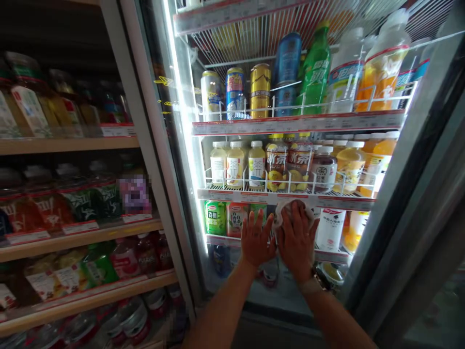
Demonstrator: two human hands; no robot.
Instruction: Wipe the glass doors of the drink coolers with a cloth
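A glass-fronted drinks cooler with lit shelves (298,123) stands ahead. My right hand (297,242), with a watch on its wrist, presses a whitish cloth (278,218) flat in front of the lower shelf's price strip, its fingers spread over the cloth. Just to its left, my left hand (257,242) lies with fingers apart at the height of the green and red cartons, beside the cloth and holding nothing. Whether its palm touches the glass cannot be made out.
Wooden shelves (72,144) of bottles run along the left, divided from the cooler by a grey frame post (132,97). A dark door frame (410,184) slants up on the right. Bottles and cans fill the cooler's racks.
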